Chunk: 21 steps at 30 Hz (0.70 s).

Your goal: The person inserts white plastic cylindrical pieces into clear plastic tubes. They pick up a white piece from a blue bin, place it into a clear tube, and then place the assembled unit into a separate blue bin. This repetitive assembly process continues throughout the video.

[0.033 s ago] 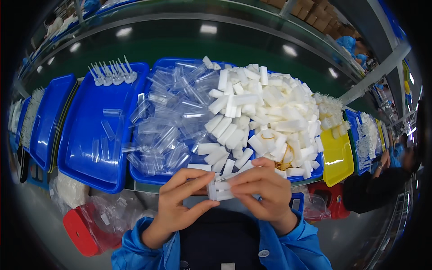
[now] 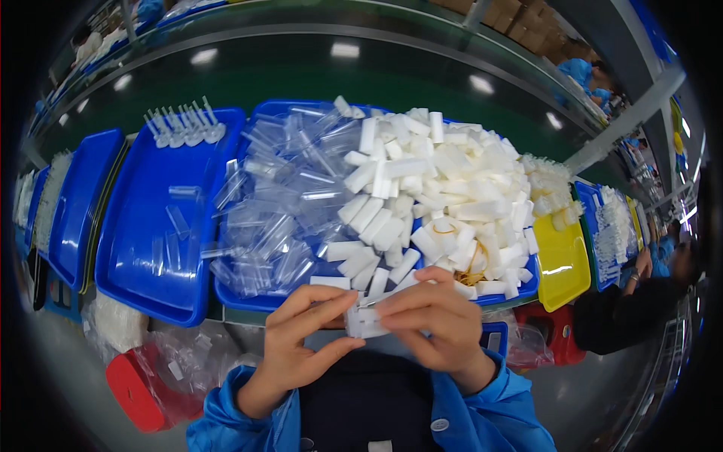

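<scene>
In front of my chest, a small clear and white piece (image 2: 364,325) is held between both hands. My left hand (image 2: 303,339) grips its left end between thumb and fingertips. On the other end, my right hand (image 2: 435,320) is closed, its fingers covering part of the piece. Whether the white part sits inside a clear sleeve cannot be made out. Just beyond my fingers, a blue tray (image 2: 256,303) bears a heap of clear plastic sleeves (image 2: 290,177) on the left and a pile of white foam blocks (image 2: 471,177) on the right.
Left of the heap lies a blue tray (image 2: 139,256) with a few clear sleeves and several upright white-stemmed parts (image 2: 186,128). A yellow tray (image 2: 563,264) stands to the right. Red stools (image 2: 135,388) and plastic bags are below. A person's arm (image 2: 621,313) shows at far right.
The view has shifted very slightly. Both hands keep the same hold on the small piece.
</scene>
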Each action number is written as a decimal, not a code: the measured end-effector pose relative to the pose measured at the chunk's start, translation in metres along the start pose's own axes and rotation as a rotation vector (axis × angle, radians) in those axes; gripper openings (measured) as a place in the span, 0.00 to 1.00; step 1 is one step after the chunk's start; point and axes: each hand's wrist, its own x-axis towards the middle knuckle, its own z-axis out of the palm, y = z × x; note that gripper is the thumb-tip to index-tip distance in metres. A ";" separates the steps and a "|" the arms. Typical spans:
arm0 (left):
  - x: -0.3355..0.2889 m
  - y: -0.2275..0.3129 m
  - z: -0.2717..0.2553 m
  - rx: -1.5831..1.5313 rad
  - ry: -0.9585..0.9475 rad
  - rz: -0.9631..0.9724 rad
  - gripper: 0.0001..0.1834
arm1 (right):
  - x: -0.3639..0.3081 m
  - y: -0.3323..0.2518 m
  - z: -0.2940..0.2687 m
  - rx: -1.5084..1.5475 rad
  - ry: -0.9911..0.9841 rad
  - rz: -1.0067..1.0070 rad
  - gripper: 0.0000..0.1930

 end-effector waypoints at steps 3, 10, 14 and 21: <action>-0.005 -0.004 0.002 0.003 0.024 -0.014 0.26 | 0.007 0.003 -0.020 -0.131 0.002 -0.052 0.11; -0.001 -0.009 0.003 -0.308 0.161 0.007 0.26 | 0.026 0.047 -0.083 -0.545 0.281 0.194 0.17; -0.003 -0.010 0.000 -0.341 0.155 0.031 0.24 | 0.022 0.068 -0.081 -0.640 0.177 0.182 0.17; -0.003 -0.011 0.000 -0.295 0.185 0.004 0.29 | 0.013 0.032 -0.066 0.004 0.287 0.304 0.10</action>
